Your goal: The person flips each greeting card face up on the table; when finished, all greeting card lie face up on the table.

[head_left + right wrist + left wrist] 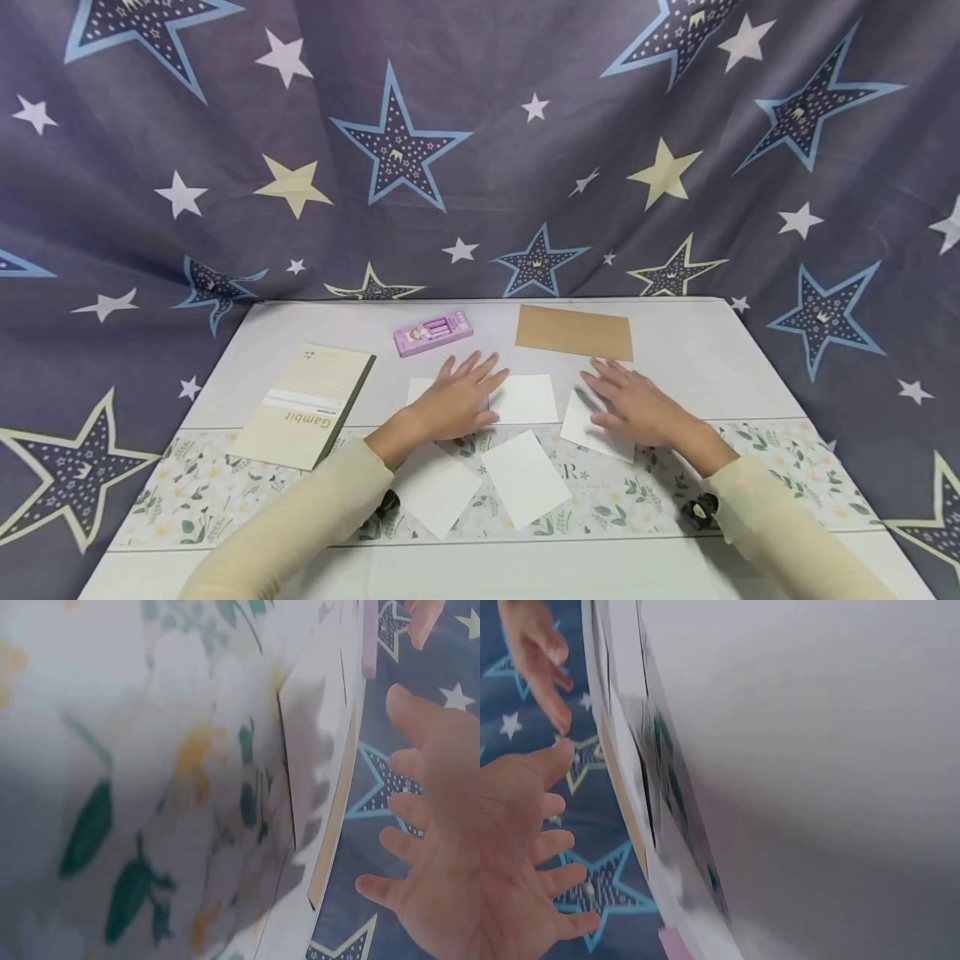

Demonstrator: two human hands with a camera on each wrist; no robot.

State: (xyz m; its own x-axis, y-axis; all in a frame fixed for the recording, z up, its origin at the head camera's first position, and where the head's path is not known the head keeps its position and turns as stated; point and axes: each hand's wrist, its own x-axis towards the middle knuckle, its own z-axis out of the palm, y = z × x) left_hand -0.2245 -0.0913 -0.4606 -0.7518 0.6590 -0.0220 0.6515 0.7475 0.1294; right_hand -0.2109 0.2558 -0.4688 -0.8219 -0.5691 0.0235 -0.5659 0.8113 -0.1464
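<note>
Several blank white cards lie spread on the table. My left hand (453, 400) is over the left ones, fingers spread, partly covering the back left card (418, 388). Over the right card (588, 429) is my right hand (633, 406), its fingers extended and casting a shadow on it. Between the hands lies the back middle card (525, 400). Closer to me are a tilted front card (527, 479) and a front left card (437, 490). Both wrist views show the left palm (510, 855) and right palm (446, 817) raised above the tabletop, holding nothing.
A cream notebook (303, 408) marked Gambit lies on the left. Toward the back are a purple box (433, 333) with pens pictured or showing and a brown paper rectangle (574, 333). A floral band (765, 475) crosses the table; a star-patterned curtain (480, 167) hangs behind.
</note>
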